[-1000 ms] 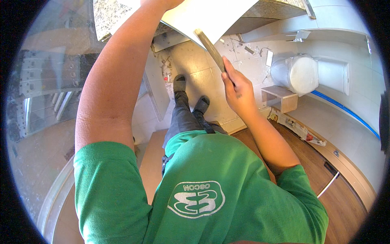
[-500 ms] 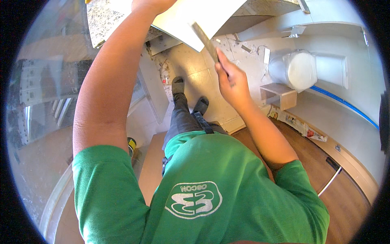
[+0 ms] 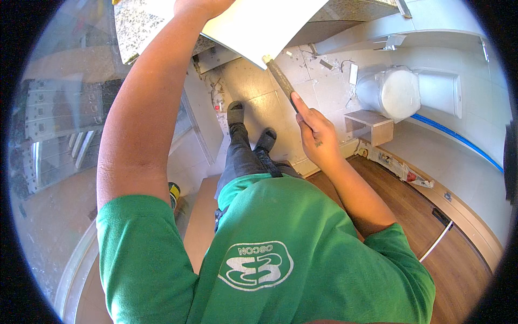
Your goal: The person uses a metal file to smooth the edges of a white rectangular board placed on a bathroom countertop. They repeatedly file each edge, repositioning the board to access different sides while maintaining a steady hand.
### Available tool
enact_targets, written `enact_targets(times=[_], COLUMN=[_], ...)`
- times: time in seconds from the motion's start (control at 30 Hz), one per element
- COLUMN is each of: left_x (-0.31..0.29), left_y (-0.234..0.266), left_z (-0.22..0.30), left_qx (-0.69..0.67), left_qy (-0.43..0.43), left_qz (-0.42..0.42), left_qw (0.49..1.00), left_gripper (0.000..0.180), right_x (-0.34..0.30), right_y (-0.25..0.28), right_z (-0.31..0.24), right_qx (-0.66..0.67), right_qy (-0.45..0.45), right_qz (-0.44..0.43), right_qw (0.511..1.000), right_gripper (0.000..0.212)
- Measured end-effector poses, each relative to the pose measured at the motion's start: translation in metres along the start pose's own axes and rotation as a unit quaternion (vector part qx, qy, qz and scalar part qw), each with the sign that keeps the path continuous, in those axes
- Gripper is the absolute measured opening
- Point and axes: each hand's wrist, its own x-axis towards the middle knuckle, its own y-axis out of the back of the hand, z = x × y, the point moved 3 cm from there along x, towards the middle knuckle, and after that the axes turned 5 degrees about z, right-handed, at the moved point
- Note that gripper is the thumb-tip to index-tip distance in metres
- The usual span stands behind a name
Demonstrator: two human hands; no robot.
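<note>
My right hand (image 3: pixel 319 136) is closed round one end of a long, flat grey file (image 3: pixel 281 79), its index finger stretched along it. The file's far, yellowish tip is at the near corner of a white panel (image 3: pixel 264 27); whether they touch I cannot tell. My left hand (image 3: pixel 204 6) is by the panel's left part at the top of the view. Its fingers are cut off by the picture's edge, so their grip is hidden. Under the panel is a speckled stone countertop (image 3: pixel 135 29).
A wrapped toilet (image 3: pixel 400 93) stands at the right, with a small open wooden box (image 3: pixel 371 125) beside it. Debris litters the tiled floor (image 3: pixel 253 81) round my feet. A blue pipe (image 3: pixel 458 136) runs along the right wall. A yellow-and-black can (image 3: pixel 174 193) is by my left side.
My right hand has drawn the file back, down and to the right, from over the panel to its near corner. My left arm has stayed in place.
</note>
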Motion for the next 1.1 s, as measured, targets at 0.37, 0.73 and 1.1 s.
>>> enact_targets(times=[0.37,0.73,1.1], left_x=[0.001,0.001,0.0], left_y=[0.003,0.002,0.005], left_z=[0.001,0.001,0.005], left_qx=[0.006,0.014,0.012], left_qy=[0.0,-0.002,0.005], left_qz=[-0.007,-0.014,-0.018], left_qw=[1.0,1.0,1.0], left_gripper=[0.083,0.082,0.083], right_x=[0.041,0.065,0.069], right_y=[-0.001,-0.017,-0.015], right_z=[-0.014,-0.009,-0.013], right_qx=[-0.015,-0.009,-0.043], right_qy=[0.012,0.055,0.023], right_qz=[0.018,0.042,0.03], right_qw=[1.0,0.998,0.998], right_gripper=[0.062,0.068,0.063])
